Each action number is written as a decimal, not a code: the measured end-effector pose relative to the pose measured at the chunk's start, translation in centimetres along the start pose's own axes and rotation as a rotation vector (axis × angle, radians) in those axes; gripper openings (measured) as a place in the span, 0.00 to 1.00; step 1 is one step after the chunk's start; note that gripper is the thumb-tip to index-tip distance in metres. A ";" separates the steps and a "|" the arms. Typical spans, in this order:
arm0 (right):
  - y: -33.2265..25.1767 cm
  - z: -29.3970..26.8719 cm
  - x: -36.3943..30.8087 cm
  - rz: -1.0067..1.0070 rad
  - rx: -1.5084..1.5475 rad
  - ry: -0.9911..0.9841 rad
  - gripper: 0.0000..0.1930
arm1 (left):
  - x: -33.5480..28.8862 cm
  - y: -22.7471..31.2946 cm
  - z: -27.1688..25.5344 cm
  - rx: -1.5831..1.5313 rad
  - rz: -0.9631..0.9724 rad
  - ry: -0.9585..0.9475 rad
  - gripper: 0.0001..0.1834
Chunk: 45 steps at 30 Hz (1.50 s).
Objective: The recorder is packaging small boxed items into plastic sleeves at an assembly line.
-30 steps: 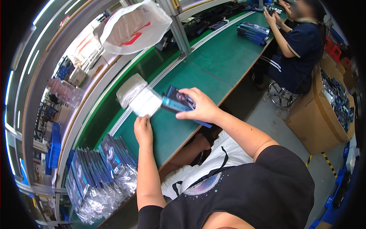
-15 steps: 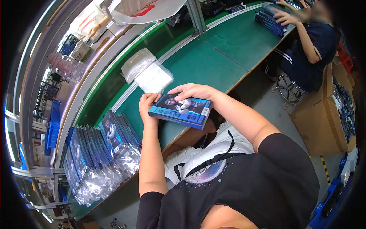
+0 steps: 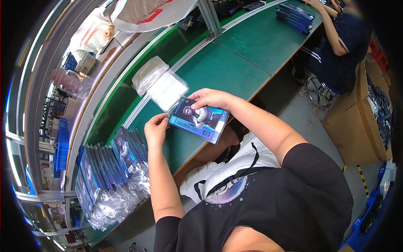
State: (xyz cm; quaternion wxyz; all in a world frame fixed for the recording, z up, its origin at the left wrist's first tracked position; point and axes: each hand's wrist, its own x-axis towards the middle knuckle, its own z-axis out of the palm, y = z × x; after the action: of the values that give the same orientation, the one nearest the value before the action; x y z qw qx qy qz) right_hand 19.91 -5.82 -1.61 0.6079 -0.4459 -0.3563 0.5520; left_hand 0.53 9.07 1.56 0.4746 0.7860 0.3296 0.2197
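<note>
The right grip (image 3: 205, 99) is closed on a blue carton (image 3: 197, 120) over the bench's (image 3: 241, 69) near edge; whether the left grip (image 3: 161, 122), at its corner, holds anything, I cannot tell. Bagged cartons (image 3: 103, 168) stand at left; this one seems unfinished, clear bags (image 3: 168, 90) lying beyond.

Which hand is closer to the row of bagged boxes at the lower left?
Left. The left hand is up and to the right of the bagged boxes in the picture, not touching them; the right hand is farther off, holding the blue box.
</note>
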 end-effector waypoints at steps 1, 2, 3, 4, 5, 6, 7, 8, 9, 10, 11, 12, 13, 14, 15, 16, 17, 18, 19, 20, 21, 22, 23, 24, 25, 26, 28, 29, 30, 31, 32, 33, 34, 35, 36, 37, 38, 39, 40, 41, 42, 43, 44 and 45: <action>0.3 0.2 0.1 -0.001 0.001 0.006 0.23 | -0.1 0.0 0.1 0.000 0.002 -0.006 0.10; 0.8 0.5 0.2 -0.062 -0.021 0.078 0.23 | -0.1 0.0 0.1 0.108 0.019 0.004 0.10; 1.2 0.9 0.1 -0.122 -0.043 0.149 0.23 | -0.1 0.0 0.2 0.215 0.036 0.014 0.11; 1.4 1.4 -0.1 -0.144 -0.072 0.192 0.24 | -0.3 0.4 0.4 0.215 0.037 0.013 0.11; 1.5 1.8 -0.5 -0.143 -0.071 0.193 0.24 | -0.6 0.8 0.7 0.326 0.165 0.046 0.12; 1.5 2.2 -0.9 -0.170 -0.051 0.215 0.26 | -1.0 1.4 0.9 0.436 0.292 0.080 0.14; 1.6 2.6 -1.3 -0.198 -0.031 0.239 0.28 | -1.4 2.0 1.2 0.436 0.294 0.078 0.14; 2.4 2.8 -1.2 -0.282 -0.065 0.296 0.24 | -1.8 2.5 1.4 0.479 0.409 0.101 0.14; 2.6 2.9 -1.6 -0.281 -0.065 0.298 0.24 | -2.1 2.8 1.7 0.521 0.525 0.124 0.15; 2.4 3.1 -2.0 -0.246 -0.150 0.317 0.25 | -2.4 2.8 2.0 0.520 0.527 0.122 0.15; 2.2 3.4 -2.4 -0.209 -0.234 0.337 0.26 | -2.9 2.8 2.1 0.529 0.601 0.116 0.16; 2.1 3.9 -2.8 -0.210 -0.206 0.388 0.24 | -3.3 2.7 2.3 0.538 0.677 0.110 0.16; 1.9 3.9 -3.2 -0.213 -0.209 0.398 0.24 | -3.8 2.8 2.6 0.531 0.685 0.105 0.16; 1.7 3.9 -3.5 -0.166 -0.128 0.385 0.23 | -4.3 2.8 2.9 0.543 0.718 0.105 0.17; 1.6 3.9 -3.8 -0.120 -0.047 0.372 0.22 | -4.8 2.8 3.1 0.554 0.752 0.105 0.17; 2.0 3.7 -3.9 -0.136 0.016 0.359 0.21 | -4.7 2.7 2.7 0.566 0.770 0.131 0.18; 2.2 3.2 -3.9 -0.116 -0.008 0.301 0.21 | -4.5 2.6 2.2 0.561 0.750 0.171 0.18; 2.4 3.0 -4.1 -0.133 -0.025 0.258 0.21 | -4.3 2.5 1.8 0.571 0.688 0.173 0.18; 2.2 3.1 -4.5 -0.148 -0.044 0.213 0.20 | -4.1 2.5 1.4 0.580 0.625 0.176 0.17; 2.4 3.3 -4.5 -0.174 0.024 0.184 0.21 | -4.1 2.3 1.1 0.574 0.610 0.155 0.17; 3.0 3.3 -4.4 -0.211 0.088 0.191 0.23 | -4.0 2.3 0.9 0.525 0.590 0.074 0.16; 3.3 3.6 -4.1 -0.240 0.024 0.256 0.24 | -4.2 2.2 1.1 0.479 0.573 0.048 0.16; 3.5 3.8 -4.0 -0.269 -0.039 0.320 0.25 | -4.4 2.1 1.3 0.434 0.555 0.020 0.16; 3.7 4.1 -4.3 -0.267 -0.070 0.328 0.26 | -4.5 2.2 1.5 0.427 0.564 0.016 0.16; 4.0 4.7 -4.3 -0.364 -0.136 0.335 0.25 | -4.6 2.4 1.5 0.372 0.533 0.061 0.16; 4.1 5.0 -4.4 -0.430 -0.354 0.412 0.25 | -4.8 2.4 1.6 0.317 0.501 0.106 0.17; 3.4 6.1 -5.2 -0.465 -0.594 0.535 0.24 | -5.1 2.3 1.8 0.397 0.564 0.143 0.17; 3.0 6.1 -5.3 -0.466 -0.597 0.539 0.24 | -5.3 2.2 1.9 0.483 0.621 0.183 0.17; 2.6 6.0 -5.3 -0.312 -0.511 0.505 0.23 | -5.6 2.2 2.0 0.544 0.670 0.188 0.17; 2.2 5.7 -5.3 -0.160 -0.423 0.470 0.23 | -5.9 2.2 1.9 0.541 0.673 0.185 0.17; 2.2 5.1 -4.8 -0.080 -0.257 0.429 0.19 | -6.3 2.3 1.8 0.570 0.706 0.115 0.17; 2.0 4.8 -4.7 -0.079 -0.259 0.433 0.19 | -6.6 2.3 1.7 0.597 0.739 0.043 0.17; 1.7 4.6 -4.6 -0.003 -0.192 0.398 0.19 | -6.9 2.3 1.5 0.586 0.735 0.000 0.16; 1.6 4.4 -4.6 0.074 -0.125 0.362 0.18 | -7.0 2.0 1.4 0.582 0.735 -0.001 0.16; 1.9 4.6 -4.6 0.038 -0.093 0.408 0.13 | -7.2 1.8 1.3 0.529 0.717 -0.017 0.16; 2.1 4.7 -4.7 0.035 -0.098 0.410 0.13 | -7.1 1.5 1.2 0.477 0.703 -0.030 0.16; 2.3 4.9 -5.0 -0.054 -0.099 0.418 0.12 | -7.1 1.4 1.1 0.425 0.689 -0.043 0.17; 2.4 5.1 -5.4 -0.143 -0.101 0.425 0.11 | -7.4 1.3 1.4 0.421 0.693 -0.042 0.17; 2.3 5.6 -5.8 -0.195 -0.057 0.416 0.11 | -7.9 1.3 1.9 0.071 0.440 0.025 0.19; 2.1 6.0 -6.2 -0.231 0.028 0.359 0.11 | -8.2 1.2 2.1 -0.275 0.179 0.086 0.22; 1.8 6.4 -6.5 -0.247 0.064 0.289 0.10 | -8.0 0.4 2.0 -0.390 0.055 0.075 0.28; 1.6 6.7 -6.9 -0.259 0.102 0.222 0.10 | -8.0 0.6 2.7 -0.624 -0.060 0.069 0.28; 1.1 6.6 -7.3 -0.227 -0.029 0.185 0.10 | -8.3 0.6 3.3 -0.793 -0.149 0.012 0.28; 0.6 6.8 -7.4 -0.225 -0.034 0.190 0.10 | -8.5 0.4 3.8 -0.961 -0.239 -0.049 0.27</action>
State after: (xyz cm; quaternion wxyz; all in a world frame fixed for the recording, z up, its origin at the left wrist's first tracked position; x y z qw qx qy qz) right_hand 12.40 -12.16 0.64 0.6895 -0.4634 -0.3540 0.4296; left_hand -2.68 0.47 -0.06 0.8126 0.4401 0.2677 0.2725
